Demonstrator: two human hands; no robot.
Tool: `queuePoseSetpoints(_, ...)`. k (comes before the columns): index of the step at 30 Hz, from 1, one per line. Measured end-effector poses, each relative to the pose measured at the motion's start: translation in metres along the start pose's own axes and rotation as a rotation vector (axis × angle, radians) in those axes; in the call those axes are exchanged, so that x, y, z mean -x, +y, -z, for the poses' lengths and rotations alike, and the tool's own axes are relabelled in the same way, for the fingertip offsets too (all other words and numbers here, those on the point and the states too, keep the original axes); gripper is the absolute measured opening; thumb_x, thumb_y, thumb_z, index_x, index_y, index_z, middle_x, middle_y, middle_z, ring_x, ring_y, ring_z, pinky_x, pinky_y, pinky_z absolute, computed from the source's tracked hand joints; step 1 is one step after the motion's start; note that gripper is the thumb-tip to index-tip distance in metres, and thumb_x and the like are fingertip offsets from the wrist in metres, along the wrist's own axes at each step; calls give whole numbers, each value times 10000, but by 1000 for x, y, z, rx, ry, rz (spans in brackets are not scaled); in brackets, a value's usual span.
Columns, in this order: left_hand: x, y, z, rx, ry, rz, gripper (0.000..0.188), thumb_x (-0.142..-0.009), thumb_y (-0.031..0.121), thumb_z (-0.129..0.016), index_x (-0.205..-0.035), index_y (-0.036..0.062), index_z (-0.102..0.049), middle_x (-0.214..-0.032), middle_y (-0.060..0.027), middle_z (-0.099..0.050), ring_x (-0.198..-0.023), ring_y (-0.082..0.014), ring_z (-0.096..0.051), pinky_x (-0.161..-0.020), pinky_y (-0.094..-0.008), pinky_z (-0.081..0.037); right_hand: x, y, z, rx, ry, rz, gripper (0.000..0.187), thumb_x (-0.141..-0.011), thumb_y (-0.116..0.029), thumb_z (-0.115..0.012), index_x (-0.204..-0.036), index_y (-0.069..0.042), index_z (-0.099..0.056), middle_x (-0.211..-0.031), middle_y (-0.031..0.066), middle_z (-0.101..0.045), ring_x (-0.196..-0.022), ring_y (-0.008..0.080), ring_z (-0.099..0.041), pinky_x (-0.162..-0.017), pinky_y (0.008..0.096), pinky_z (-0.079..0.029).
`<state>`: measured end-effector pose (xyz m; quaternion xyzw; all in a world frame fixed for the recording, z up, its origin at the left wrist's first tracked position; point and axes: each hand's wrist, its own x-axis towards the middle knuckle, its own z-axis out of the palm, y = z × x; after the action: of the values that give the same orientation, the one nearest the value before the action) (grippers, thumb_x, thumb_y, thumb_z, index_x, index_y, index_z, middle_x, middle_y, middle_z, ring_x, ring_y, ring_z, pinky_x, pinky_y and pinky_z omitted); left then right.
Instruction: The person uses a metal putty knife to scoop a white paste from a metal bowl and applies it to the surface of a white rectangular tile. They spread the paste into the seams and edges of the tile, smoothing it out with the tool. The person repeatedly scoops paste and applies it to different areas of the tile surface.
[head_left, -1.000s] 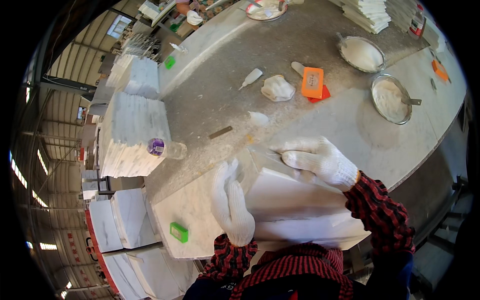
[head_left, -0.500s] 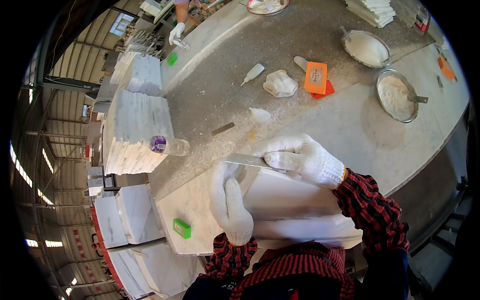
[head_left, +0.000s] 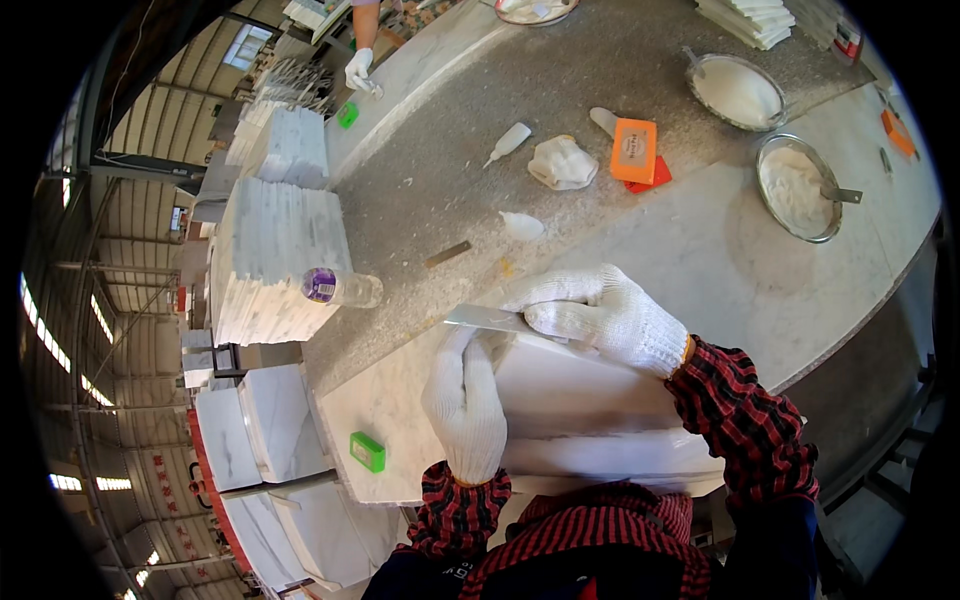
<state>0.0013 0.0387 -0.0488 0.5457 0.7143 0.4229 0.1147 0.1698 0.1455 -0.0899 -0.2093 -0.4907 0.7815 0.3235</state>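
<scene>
Gloved right hand point(head_left: 612, 320) pinches a metal blade point(head_left: 478, 317) at 12 o'clock from the left hand point(head_left: 466, 415), whose fingers bunch narrow, grip unclear; white slab point(head_left: 590, 385) at 3 o'clock. A slip could cut those fingers.

Silvery blade point(head_left: 482, 317), white gloves point(head_left: 635, 325), sleeves point(head_left: 742, 420) — red-checked

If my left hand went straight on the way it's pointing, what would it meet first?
Your white-gloved left hand would probably first meet the thin, flat silver metal blade held in your white-gloved right hand. They look very close in this view, but whether they touch is unclear.
</scene>
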Motion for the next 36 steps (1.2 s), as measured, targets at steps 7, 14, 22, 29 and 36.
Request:
queuePoseSetpoints(7,0,2,-1,14,21,15,217,-1017,20,-573,-1175,-92,-669,-1112,-211,-734,-978,-220,-699,-874,-317,-531,-1,-1,0,120,13,144,249,-998,-140,-669,-1212,-40,-746,-1074,97,-772,-952,144,-679,-883,313,-541)
queuePoseSetpoints(14,-1,5,-2,-11,14,54,216,-1019,43,-578,-1151,-104,-665,-1050,-195,-737,-945,-215,-692,-851,-313,-528,-1,5,2,81,1,166,257,-976,-147,-710,-1204,-35,-748,-1108,103,-773,-1018,143,-688,-922,309,-540)
queuePoseSetpoints(22,1,5,1,-41,19,64,209,-1018,49,-572,-1128,-103,-663,-1018,-190,-727,-910,-224,-681,-842,-319,-524,-1,6,2,51,-12,127,242,-962,-105,-722,-1186,-20,-756,-1126,93,-773,-1045,140,-678,-959,310,-532)
queuePoseSetpoints(29,-1,7,-1,-10,6,57,205,-1022,48,-562,-1137,-85,-667,-1020,-175,-725,-904,-206,-671,-830,-302,-513,0,8,6,26,-32,170,264,-975,-121,-696,-1215,-16,-733,-1112,106,-766,-1019,140,-667,-932,304,-520)
queuePoseSetpoints(36,-2,7,-3,64,1,55,214,-1031,53,-539,-1144,-66,-676,-990,-126,-726,-874,-156,-646,-796,-286,-502,2,9,10,80,-30,161,266,-967,-143,-718,-1202,-18,-737,-1110,103,-765,-1009,145,-671,-932,311,-523)
